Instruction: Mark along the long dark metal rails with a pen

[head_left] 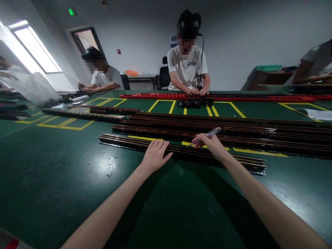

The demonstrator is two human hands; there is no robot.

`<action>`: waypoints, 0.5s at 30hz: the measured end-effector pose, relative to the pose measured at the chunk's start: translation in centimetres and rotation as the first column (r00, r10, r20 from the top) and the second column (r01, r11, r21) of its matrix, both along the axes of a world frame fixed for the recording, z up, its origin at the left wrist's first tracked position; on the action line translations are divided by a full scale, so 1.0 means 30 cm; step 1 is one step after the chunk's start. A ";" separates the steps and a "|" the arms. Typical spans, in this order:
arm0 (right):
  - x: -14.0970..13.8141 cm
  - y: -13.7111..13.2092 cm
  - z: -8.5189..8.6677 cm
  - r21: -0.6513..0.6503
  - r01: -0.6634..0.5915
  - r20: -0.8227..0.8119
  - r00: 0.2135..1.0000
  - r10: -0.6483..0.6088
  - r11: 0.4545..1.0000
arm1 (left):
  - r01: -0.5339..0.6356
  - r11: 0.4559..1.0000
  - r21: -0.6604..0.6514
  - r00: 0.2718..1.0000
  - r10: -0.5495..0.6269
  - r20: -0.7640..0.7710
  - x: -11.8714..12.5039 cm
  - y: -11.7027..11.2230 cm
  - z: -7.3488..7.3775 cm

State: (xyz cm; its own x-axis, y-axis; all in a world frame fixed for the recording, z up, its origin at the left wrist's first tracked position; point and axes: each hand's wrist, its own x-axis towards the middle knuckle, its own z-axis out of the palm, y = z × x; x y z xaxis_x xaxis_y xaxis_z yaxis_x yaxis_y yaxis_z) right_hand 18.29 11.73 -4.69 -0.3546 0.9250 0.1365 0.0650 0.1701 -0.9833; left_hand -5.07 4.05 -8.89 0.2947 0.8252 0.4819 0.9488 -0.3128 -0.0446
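My left hand (pixel 155 155) lies flat with fingers stretched out on the near edge of a long dark metal rail (pixel 121 142) that runs across the green table. My right hand (pixel 212 142) is closed around a clear-handled screwdriver (pixel 207 135), whose tip points left and down at the same rail. Several more long dark rails (pixel 233 126) lie side by side just beyond it.
The green table (pixel 64 180) has yellow marked boxes. A person in a white shirt (pixel 187 67) across the table works on a long red rail (pixel 160 95) beside a pile of small black parts (pixel 195 102). Other people sit at the left and far right.
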 end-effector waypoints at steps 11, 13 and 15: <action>0.056 0.002 -0.003 -0.009 -0.047 0.038 0.998 0.047 0.999 | -0.062 0.998 -0.021 0.996 0.060 -0.064 0.004 0.002 0.001; 0.060 -0.001 -0.008 -0.013 -0.038 0.024 0.999 0.038 0.999 | -0.068 0.997 -0.026 0.995 0.066 -0.081 0.006 0.001 0.004; 0.062 -0.006 -0.012 -0.018 -0.039 0.011 0.999 0.039 0.999 | -0.069 0.997 -0.027 0.993 0.066 -0.096 0.010 0.000 0.010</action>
State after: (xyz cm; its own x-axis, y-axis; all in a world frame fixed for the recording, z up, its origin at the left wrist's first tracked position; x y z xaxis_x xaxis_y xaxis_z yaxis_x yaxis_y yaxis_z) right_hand 20.14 11.53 -5.04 -0.3920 0.9126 0.1160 0.0694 0.1551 -0.9855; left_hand -4.77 4.06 -8.60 0.2807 0.8587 0.4288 0.9598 -0.2506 -0.1264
